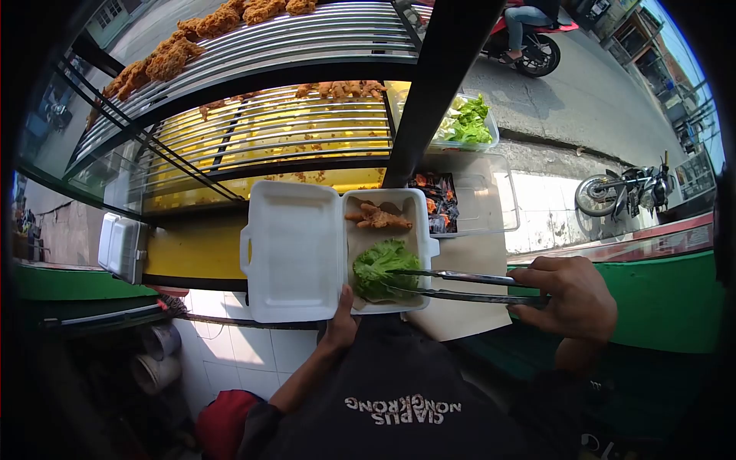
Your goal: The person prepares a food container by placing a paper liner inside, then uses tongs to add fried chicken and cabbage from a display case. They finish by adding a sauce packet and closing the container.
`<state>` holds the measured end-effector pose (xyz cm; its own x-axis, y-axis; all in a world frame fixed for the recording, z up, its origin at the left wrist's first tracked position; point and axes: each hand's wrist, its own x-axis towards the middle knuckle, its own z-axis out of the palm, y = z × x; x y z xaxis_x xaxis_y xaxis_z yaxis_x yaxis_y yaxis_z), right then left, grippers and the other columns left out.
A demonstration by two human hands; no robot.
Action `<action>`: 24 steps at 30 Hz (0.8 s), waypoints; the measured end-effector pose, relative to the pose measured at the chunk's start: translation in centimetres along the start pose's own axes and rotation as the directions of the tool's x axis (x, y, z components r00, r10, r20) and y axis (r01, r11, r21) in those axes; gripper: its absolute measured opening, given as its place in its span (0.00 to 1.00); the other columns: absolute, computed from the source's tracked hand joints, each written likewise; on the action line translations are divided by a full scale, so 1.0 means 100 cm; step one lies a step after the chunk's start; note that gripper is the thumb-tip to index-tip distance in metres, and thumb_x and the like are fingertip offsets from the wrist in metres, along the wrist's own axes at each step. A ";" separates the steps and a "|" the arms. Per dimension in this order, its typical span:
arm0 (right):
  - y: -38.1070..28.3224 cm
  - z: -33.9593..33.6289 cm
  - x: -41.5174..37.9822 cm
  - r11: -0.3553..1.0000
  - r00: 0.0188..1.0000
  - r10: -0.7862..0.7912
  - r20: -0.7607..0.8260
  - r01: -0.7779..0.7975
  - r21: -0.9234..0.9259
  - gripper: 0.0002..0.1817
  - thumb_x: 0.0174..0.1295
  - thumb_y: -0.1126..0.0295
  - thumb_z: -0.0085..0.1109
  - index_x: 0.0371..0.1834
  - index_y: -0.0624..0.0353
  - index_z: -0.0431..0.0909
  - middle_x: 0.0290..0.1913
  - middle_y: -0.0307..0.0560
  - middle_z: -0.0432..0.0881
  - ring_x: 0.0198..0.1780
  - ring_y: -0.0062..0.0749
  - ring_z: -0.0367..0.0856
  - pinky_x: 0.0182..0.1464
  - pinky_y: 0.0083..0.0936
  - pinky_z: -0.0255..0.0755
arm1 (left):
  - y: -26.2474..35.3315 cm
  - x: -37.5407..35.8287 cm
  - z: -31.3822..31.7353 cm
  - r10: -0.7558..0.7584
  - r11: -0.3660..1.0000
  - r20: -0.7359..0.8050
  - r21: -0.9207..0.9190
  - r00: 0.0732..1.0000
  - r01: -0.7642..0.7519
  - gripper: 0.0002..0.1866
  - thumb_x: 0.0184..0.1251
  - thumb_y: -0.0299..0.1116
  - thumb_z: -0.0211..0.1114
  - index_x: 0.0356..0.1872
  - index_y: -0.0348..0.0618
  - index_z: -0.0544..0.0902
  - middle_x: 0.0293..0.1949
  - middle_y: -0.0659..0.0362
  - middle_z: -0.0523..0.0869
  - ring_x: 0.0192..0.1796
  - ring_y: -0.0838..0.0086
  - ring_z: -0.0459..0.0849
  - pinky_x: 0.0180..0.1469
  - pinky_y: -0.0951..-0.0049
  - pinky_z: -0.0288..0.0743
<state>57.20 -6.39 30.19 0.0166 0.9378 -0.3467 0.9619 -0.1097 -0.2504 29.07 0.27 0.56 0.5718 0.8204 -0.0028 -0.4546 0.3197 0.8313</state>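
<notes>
Green lettuce is lying in the near end of the foam box, right half, just beside a fried piece that's sitting on the brown liner. The tongs are reaching in from the right with their tips on the leaf, though I can't tell if they're really pinching it. The right hand is grasping the tongs, and the left hand is gripping the box's near edge, thumb showing, fingers hiding underneath. Looks to me like the leaf is getting settled in next to the fried bit, so the next move is probably calling for easing the tongs apart and lifting out without dragging the leaf. Further out, packets are sitting in a clear tub, and crispy fried chunks are resting on a rack.
</notes>
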 end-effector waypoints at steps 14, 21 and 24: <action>0.013 0.021 0.019 0.983 0.994 -0.107 -0.006 0.107 0.148 0.17 0.52 0.62 0.71 0.44 0.55 0.86 0.31 0.46 0.84 0.29 0.42 0.84 0.32 0.34 0.76 | 0.012 -0.002 0.006 -0.345 0.912 -0.127 -0.279 0.930 0.301 0.23 0.82 0.36 0.45 0.69 0.32 0.61 0.64 0.51 0.70 0.66 0.68 0.70 0.71 0.69 0.59; 0.000 0.032 0.046 0.983 0.988 -0.024 -0.153 0.052 0.177 0.19 0.59 0.59 0.67 0.47 0.60 0.82 0.33 0.51 0.82 0.31 0.47 0.83 0.34 0.37 0.76 | 0.012 -0.024 -0.024 -0.174 0.984 -0.212 -0.006 0.962 0.177 0.29 0.80 0.42 0.48 0.72 0.34 0.56 0.67 0.50 0.69 0.68 0.65 0.68 0.72 0.64 0.59; -0.009 0.056 0.084 0.998 0.992 -0.019 -0.128 0.025 0.049 0.18 0.67 0.56 0.57 0.45 0.61 0.76 0.36 0.56 0.81 0.38 0.53 0.82 0.41 0.45 0.75 | 0.008 -0.033 -0.049 -0.190 0.972 -0.468 -0.214 0.863 0.098 0.25 0.76 0.30 0.56 0.68 0.28 0.62 0.61 0.51 0.73 0.64 0.66 0.71 0.70 0.67 0.62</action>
<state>54.91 -0.28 22.43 0.0334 0.9741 -0.2236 0.9474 -0.1021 -0.3034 23.49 0.16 -1.49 0.2603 0.8693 -0.4202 -0.5321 0.4924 0.6888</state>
